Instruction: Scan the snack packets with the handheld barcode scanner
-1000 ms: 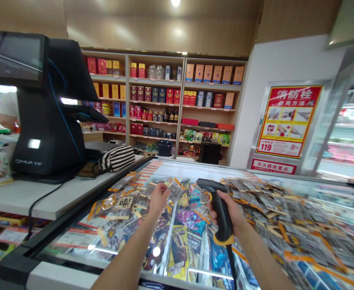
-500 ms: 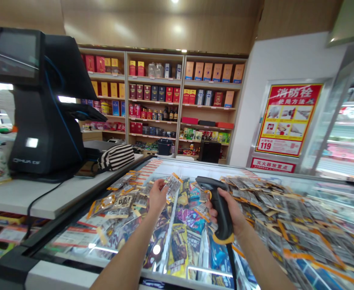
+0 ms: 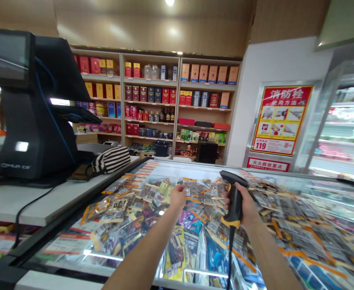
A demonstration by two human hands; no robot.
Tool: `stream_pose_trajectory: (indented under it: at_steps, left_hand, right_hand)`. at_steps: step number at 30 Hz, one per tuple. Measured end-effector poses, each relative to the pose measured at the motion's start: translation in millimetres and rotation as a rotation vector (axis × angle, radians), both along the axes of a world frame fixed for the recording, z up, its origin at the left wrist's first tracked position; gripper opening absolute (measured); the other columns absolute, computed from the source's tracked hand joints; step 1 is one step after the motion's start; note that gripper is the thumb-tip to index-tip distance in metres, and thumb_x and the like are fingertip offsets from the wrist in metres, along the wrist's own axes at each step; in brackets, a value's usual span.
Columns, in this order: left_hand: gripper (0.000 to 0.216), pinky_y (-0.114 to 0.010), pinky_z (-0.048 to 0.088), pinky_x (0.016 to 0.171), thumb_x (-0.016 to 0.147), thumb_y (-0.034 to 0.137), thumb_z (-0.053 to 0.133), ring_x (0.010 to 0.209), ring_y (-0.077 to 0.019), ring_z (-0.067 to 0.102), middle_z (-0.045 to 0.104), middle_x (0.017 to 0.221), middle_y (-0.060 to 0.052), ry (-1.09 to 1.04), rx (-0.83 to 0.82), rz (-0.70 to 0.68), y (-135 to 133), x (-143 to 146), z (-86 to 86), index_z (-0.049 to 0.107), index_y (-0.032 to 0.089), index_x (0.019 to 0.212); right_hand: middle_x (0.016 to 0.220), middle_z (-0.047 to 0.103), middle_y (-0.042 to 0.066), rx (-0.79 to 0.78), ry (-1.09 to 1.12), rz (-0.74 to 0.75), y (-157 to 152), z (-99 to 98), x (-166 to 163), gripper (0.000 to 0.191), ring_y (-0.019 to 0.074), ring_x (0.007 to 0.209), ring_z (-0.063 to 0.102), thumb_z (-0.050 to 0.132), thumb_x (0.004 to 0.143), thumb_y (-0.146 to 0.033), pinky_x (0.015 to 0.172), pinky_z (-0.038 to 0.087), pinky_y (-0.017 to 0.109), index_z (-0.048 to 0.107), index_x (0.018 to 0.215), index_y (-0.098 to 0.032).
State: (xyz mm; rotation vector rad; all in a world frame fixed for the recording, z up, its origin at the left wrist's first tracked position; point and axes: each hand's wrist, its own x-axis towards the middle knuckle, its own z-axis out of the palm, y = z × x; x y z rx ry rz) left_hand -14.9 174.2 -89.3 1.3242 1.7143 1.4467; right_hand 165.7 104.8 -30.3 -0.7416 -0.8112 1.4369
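My right hand grips a black and yellow handheld barcode scanner by its handle, the scanner's head up and its cord hanging down. To its left, my left hand is closed, fingertips at the left edge of a small clear snack packet with orange ends; the pinch itself is partly hidden. Many similar packets lie around both hands on the glass top of a display freezer. A loose pile of packets covers the right side, and another group lies at the left.
A black point-of-sale terminal stands on a white counter at the left, beside a striped pouch. Shelves of boxes and bottles line the back wall. A red fire-hydrant sign hangs at the right, near a lit display fridge.
My left hand has moved right over the packets, closer to the scanner. My right hand has shifted slightly right with the scanner, which now stands more upright. The view has turned a little right.
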Motion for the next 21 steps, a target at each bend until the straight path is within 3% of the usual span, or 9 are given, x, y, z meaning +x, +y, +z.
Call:
stream_pose_trajectory:
  at_steps: [6,10,15,21]
  left_hand:
    - [0.032,-0.025,0.041,0.071,0.062,0.005,0.042,0.082,-0.0159,0.055,0.061,0.089,-0.007,0.154,-0.017,-0.068,0,49,-10.2,0.057,0.013,0.089]
    - [0.036,-0.024,0.036,0.080,0.062,0.007,0.042,0.093,-0.0162,0.050,0.057,0.099,-0.009,0.305,0.010,-0.086,-5,48,-6.1,0.055,0.012,0.094]
    - [0.035,-0.022,0.027,0.088,0.064,0.012,0.043,0.103,-0.0146,0.041,0.051,0.107,-0.008,0.522,0.040,-0.014,-12,-11,11.4,0.053,0.014,0.097]
    - [0.031,-0.047,0.022,0.084,0.061,0.017,0.048,0.104,-0.0337,0.036,0.050,0.102,-0.022,0.661,-0.126,0.252,-28,-112,16.6,0.054,0.007,0.090]
  right_hand:
    - [0.047,0.054,-0.003,0.016,0.001,-0.051,0,2.3,8,0.019,0.0085,0.037,0.049,0.051,0.064,-0.035,0.032,0.039,0.019,0.049,0.070,-0.017]
    - [0.044,0.053,-0.003,-0.002,-0.010,-0.210,5,2.9,32,0.018,0.0088,0.036,0.048,0.050,0.064,-0.035,0.031,0.039,0.019,0.049,0.066,-0.017]
    - [0.043,0.054,-0.002,-0.031,-0.020,-0.318,11,-2.0,55,0.016,0.0095,0.035,0.049,0.049,0.065,-0.032,0.031,0.040,0.020,0.049,0.063,-0.016]
    - [0.042,0.053,-0.002,-0.050,-0.013,-0.327,16,-7.2,54,0.014,0.0102,0.036,0.049,0.050,0.064,-0.030,0.032,0.040,0.021,0.048,0.062,-0.016]
